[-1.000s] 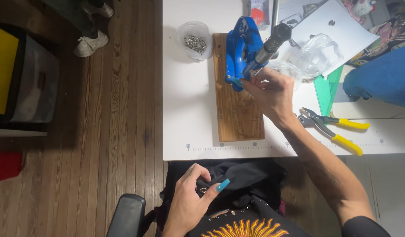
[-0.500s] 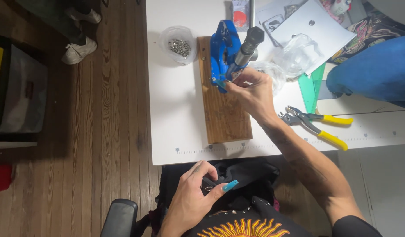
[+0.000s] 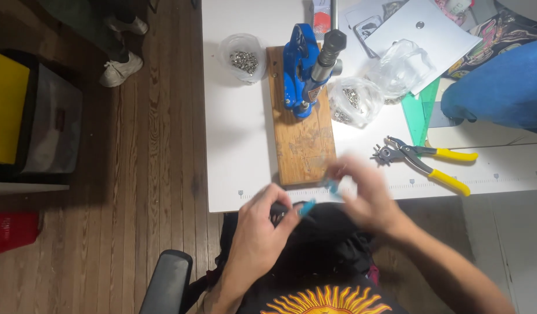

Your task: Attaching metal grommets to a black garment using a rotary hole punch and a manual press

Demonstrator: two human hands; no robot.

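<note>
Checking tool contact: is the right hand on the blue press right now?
No, the right hand is down at the table's near edge by the black fabric, well clear of the blue press.

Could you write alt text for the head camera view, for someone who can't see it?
Seen from above, a seated person's left hand and blurred right hand handle black fabric at the edge of a white table. Behind them a blue hand press stands on a wooden board, with bags of small metal pieces and yellow-handled punch pliers.

A bunched black cloth (image 3: 326,232) lies in the person's lap, just at the white table's near edge. Both hands are on its top fold, and it looks crumpled and dark.
</note>
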